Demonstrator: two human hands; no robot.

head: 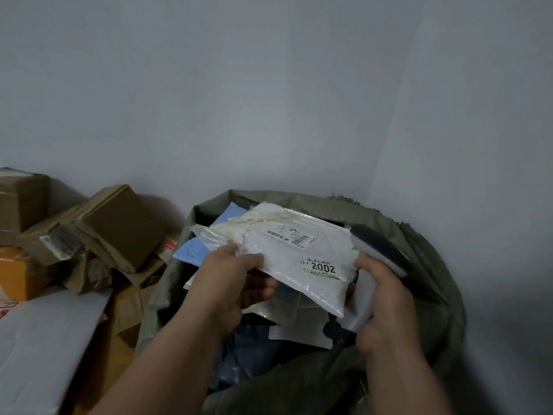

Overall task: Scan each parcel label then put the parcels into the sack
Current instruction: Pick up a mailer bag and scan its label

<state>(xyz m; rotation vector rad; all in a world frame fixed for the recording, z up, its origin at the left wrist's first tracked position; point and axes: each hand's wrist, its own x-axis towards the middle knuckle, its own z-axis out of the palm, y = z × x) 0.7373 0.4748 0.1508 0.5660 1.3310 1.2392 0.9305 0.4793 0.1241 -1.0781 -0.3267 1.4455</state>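
Head view: white plastic mailer parcel (299,259) held over the open green woven sack (425,265).
Left hand (230,283) pinches its near-left edge; right hand (386,307) grips a grey handheld scanner (380,250) beside the sack's right rim.

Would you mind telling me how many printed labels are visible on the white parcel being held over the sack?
2 on the white parcel: a barcode label near its upper middle, and the "2002" label lower right, beside the right hand. Its underside is hidden, so more may exist.

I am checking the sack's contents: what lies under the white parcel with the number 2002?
Under the white parcel, inside the green sack, lie a blue parcel, dark bags and white packets. Anything deeper is covered.
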